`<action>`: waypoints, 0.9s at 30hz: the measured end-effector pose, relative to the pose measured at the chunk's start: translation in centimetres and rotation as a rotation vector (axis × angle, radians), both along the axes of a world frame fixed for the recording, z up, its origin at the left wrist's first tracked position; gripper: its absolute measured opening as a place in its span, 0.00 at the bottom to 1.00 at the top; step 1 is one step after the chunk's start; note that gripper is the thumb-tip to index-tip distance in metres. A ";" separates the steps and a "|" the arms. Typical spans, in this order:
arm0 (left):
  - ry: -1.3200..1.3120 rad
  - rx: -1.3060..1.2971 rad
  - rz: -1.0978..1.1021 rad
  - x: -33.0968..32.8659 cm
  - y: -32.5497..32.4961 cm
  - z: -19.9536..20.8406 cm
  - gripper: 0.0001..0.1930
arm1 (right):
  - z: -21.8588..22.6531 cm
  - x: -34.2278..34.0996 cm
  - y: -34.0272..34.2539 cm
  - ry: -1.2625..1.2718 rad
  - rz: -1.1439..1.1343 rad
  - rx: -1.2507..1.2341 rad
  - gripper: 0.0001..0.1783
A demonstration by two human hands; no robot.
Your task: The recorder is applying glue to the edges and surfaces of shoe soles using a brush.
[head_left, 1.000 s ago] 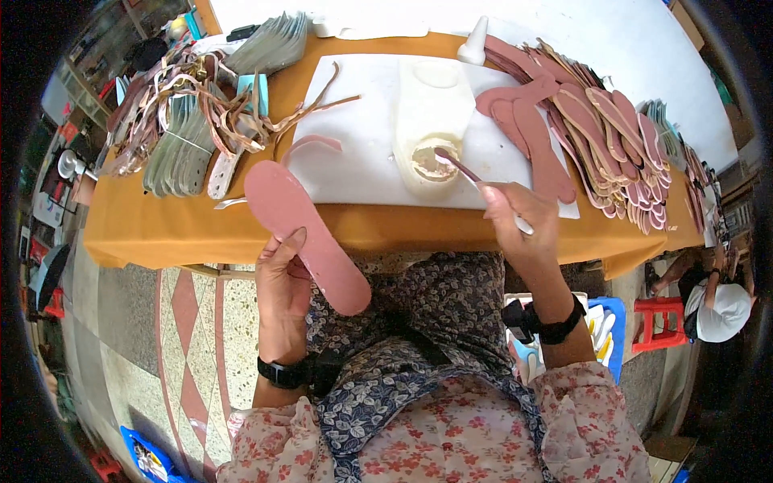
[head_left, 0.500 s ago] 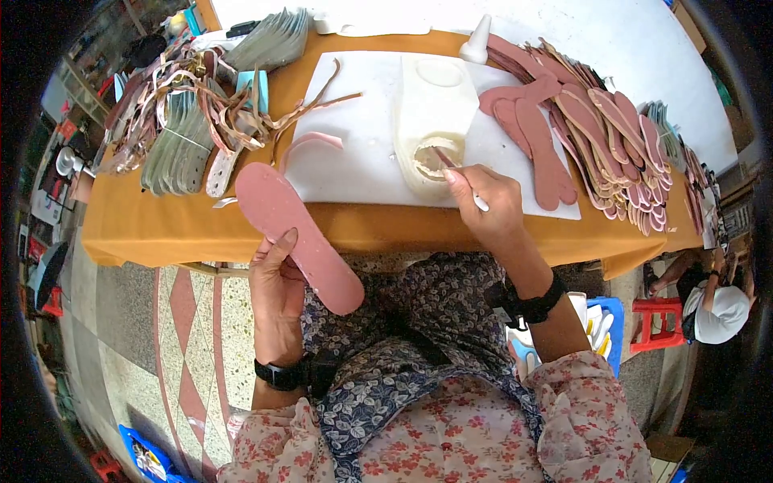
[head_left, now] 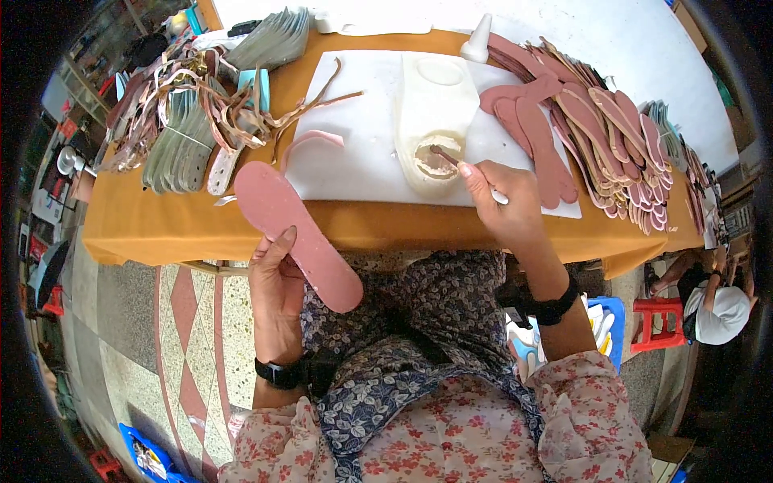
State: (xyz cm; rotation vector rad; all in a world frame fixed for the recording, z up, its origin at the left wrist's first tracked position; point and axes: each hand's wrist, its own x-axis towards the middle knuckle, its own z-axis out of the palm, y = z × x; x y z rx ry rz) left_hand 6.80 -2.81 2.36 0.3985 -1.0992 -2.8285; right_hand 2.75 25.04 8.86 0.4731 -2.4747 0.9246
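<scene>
My left hand [head_left: 274, 278] is closed on the near part of a pink insole [head_left: 282, 213], thumb on its flat face. The insole slants over the table's front edge, its broad far end pointing up and left. In my right hand [head_left: 509, 205] a slim brush [head_left: 449, 158] is pinched, its pale handle end showing below the fingers. The brush's dark tip is inside the round opening of a cream plastic container [head_left: 435, 113], whose rim is crusted with whitish residue. The container lies on a white board [head_left: 362, 173]. A curved pink strip [head_left: 310, 143] rests on the board's left.
Pink insoles lie in a fanned pile [head_left: 612, 145] on the right, with several overlapping ones [head_left: 527, 133] beside the container. Left are bundled straps [head_left: 229, 105] and grey-green sole pieces [head_left: 173, 153]. A white cone-shaped nozzle [head_left: 478, 40] stands behind. A person [head_left: 721, 310] sits far right near a red stool [head_left: 658, 322].
My right hand has shifted slightly right, and the brush has tilted flatter with its tip still in the container's opening. My left hand and the insole have barely moved.
</scene>
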 end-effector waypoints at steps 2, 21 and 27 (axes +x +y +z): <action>-0.004 -0.002 0.000 0.1 0.0 0.1 0.10 | 0.5 0.1 -0.1 -0.034 0.002 0.006 0.18; 0.031 -0.003 -0.019 0.0 0.2 0.3 0.12 | 1.6 1.0 0.4 -0.345 -0.162 -0.384 0.24; 0.028 -0.052 -0.035 0.1 -0.4 -0.2 0.18 | 2.2 3.4 0.1 -0.215 -0.158 -0.506 0.22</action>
